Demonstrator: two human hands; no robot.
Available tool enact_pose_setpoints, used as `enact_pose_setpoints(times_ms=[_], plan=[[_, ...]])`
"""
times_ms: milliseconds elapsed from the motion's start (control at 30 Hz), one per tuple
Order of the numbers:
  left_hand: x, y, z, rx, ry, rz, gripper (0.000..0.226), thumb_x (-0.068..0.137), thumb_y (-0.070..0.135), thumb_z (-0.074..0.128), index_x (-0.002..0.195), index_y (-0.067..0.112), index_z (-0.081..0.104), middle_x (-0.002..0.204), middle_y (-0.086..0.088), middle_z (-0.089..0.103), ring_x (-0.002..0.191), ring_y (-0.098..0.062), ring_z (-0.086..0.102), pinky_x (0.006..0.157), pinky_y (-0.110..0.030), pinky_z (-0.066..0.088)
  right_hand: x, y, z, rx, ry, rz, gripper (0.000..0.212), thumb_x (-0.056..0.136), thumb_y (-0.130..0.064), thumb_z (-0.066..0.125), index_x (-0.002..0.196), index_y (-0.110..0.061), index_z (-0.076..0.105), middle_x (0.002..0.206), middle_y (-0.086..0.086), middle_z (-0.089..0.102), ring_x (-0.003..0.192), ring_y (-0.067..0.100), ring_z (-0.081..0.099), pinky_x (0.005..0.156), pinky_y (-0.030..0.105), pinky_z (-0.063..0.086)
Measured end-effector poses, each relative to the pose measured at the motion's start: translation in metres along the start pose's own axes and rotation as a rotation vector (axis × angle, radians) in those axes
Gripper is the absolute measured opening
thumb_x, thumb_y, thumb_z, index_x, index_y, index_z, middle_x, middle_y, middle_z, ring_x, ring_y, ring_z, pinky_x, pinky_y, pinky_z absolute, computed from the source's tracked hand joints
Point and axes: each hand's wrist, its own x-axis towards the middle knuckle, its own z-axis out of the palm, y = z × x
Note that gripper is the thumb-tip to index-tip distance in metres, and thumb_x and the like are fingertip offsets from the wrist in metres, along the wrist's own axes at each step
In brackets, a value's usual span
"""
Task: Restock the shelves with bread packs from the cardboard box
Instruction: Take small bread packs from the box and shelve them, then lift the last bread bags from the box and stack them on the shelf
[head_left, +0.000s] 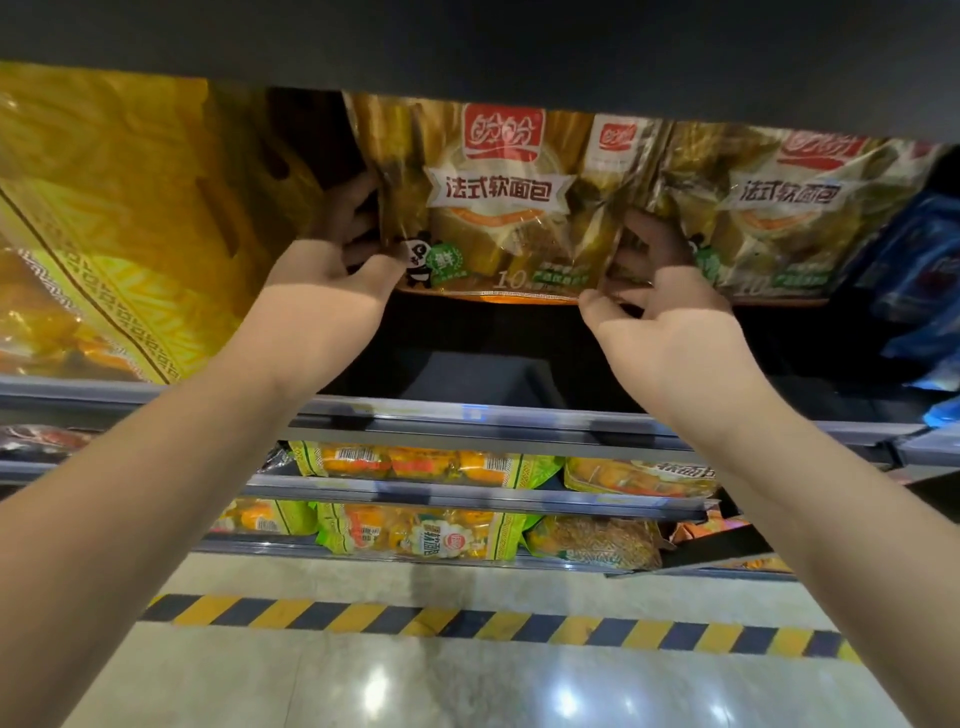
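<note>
Placement underway on the upper shelf: both hands are up at a pack of French soft bread (501, 202), standing it upright with its panda label facing out. Left hand (332, 265) is curled round the pack's lower left edge, fingers tucked behind and thumb on the front; right hand (660, 291) pinches the lower right corner, thumb below and fingers reaching up between this pack and the matching bread pack (779, 208) just beside it on the right. The held pack looks to sit slightly above the dark shelf floor, so I'd call this the seating step, not yet released. What it calls for next, by my reading: lower it until the bottom seam rests flat, square it to the neighbour, then slide the fingers out without dragging the soft wrapper forward. To the left a big yellow bag (104, 218) crowds in close, so room is tight. Hard to read: the pack's top is cut off by the dark shelf edge (467, 52) overhead, the left fingertips vanish behind the wrapper, and the shelf depth is black shadow. No cardboard box in sight anywhere, only lower shelves (467, 431) of orange and green packs and a striped floor line (467, 621).
</note>
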Motion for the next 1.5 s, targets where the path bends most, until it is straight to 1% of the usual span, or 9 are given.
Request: enact_pose_setpoints(times_ms=[233, 367, 500, 633, 800, 867, 933, 1067, 1500], plan=[[0.002, -0.002, 0.001, 0.079, -0.053, 0.020, 0.069, 0.107, 0.026, 0.060, 0.163, 0.046, 0.025, 0.153, 0.011, 0.055, 0.143, -0.017, 0.050, 0.101, -0.020, 0.036, -0.007, 0.006, 0.002, -0.032, -0.005, -0.042, 0.069, 0.098, -0.026, 0.064, 0.155, -0.042, 0.027, 0.134, -0.010, 0.061, 0.102, 0.001, 0.063, 0.084, 0.018, 0.048], [0.004, -0.001, -0.002, 0.022, -0.055, 0.012, 0.070, 0.106, 0.026, 0.062, 0.163, 0.043, 0.026, 0.150, 0.013, 0.056, 0.138, -0.012, 0.052, 0.097, -0.016, 0.037, -0.003, 0.006, 0.002, 0.002, -0.024, 0.018, 0.067, 0.099, -0.025, 0.063, 0.154, -0.043, 0.030, 0.134, -0.009, 0.062, 0.118, 0.010, 0.062, 0.096, 0.025, 0.048], [-0.001, -0.001, -0.011, 0.046, -0.008, -0.018, 0.078, 0.084, 0.056, 0.068, 0.153, 0.029, 0.045, 0.136, 0.002, 0.065, 0.125, -0.024, 0.062, 0.110, -0.044, 0.049, -0.008, -0.001, -0.004, -0.042, -0.058, 0.041, 0.065, 0.101, -0.028, 0.058, 0.157, -0.040, 0.027, 0.137, -0.002, 0.060, 0.123, 0.017, 0.060, 0.095, 0.027, 0.046], [-0.014, 0.011, -0.020, 0.111, -0.057, -0.017, 0.066, 0.099, 0.046, 0.068, 0.156, 0.028, 0.041, 0.130, 0.008, 0.059, 0.120, -0.021, 0.059, 0.095, -0.032, 0.049, -0.026, -0.016, -0.016, -0.145, -0.101, 0.038, 0.068, 0.101, -0.034, 0.058, 0.159, -0.036, 0.022, 0.142, -0.001, 0.057, 0.121, 0.015, 0.055, 0.092, 0.027, 0.042], [-0.049, 0.028, -0.031, 0.424, -0.103, -0.016, 0.043, 0.103, 0.049, 0.059, 0.094, 0.007, 0.058, 0.105, -0.007, 0.051, 0.077, -0.014, 0.052, 0.062, -0.026, 0.042, -0.046, -0.038, -0.031, -0.312, -0.166, 0.090, 0.046, 0.103, -0.039, 0.055, 0.138, -0.012, 0.042, 0.087, -0.004, 0.055, 0.069, 0.011, 0.052, 0.052, 0.021, 0.036], [-0.062, 0.035, -0.038, 0.496, -0.133, 0.073, 0.045, 0.103, 0.047, 0.059, 0.130, 0.010, 0.058, 0.128, -0.016, 0.053, 0.097, -0.022, 0.059, 0.078, -0.034, 0.050, -0.056, -0.050, -0.036, -0.403, -0.187, 0.059, 0.036, 0.103, -0.040, 0.056, 0.122, -0.010, 0.051, 0.079, -0.005, 0.050, 0.063, 0.007, 0.049, 0.046, 0.017, 0.031], [-0.078, 0.042, -0.046, 0.551, -0.179, 0.170, 0.067, 0.103, 0.045, 0.060, 0.159, 0.023, 0.033, 0.147, -0.009, 0.043, 0.111, -0.024, 0.055, 0.087, -0.032, 0.047, -0.067, -0.063, -0.043, -0.474, -0.242, -0.012, 0.047, 0.102, -0.042, 0.056, 0.138, -0.012, 0.047, 0.103, -0.002, 0.060, 0.075, 0.009, 0.055, 0.059, 0.016, 0.039], [-0.112, 0.060, -0.066, 0.772, -0.201, 0.307, 0.075, 0.102, 0.043, 0.062, 0.164, 0.025, 0.024, 0.153, -0.002, 0.035, 0.131, -0.025, 0.053, 0.093, -0.036, 0.055, -0.096, -0.094, -0.061, -0.577, -0.314, -0.229, 0.069, 0.101, -0.041, 0.059, 0.159, -0.023, 0.027, 0.151, 0.007, 0.045, 0.132, 0.028, 0.050, 0.105, 0.039, 0.047], [-0.267, 0.181, -0.198, 1.204, -0.296, 0.268, 0.059, 0.104, 0.053, 0.052, 0.154, 0.024, 0.038, 0.166, -0.008, 0.028, 0.152, -0.030, 0.028, 0.123, -0.046, 0.031, -0.243, -0.242, -0.150, -0.825, -0.342, -0.550, 0.054, 0.099, -0.034, 0.060, 0.148, -0.017, 0.046, 0.147, 0.009, 0.046, 0.135, 0.031, 0.043, 0.108, 0.043, 0.037]])
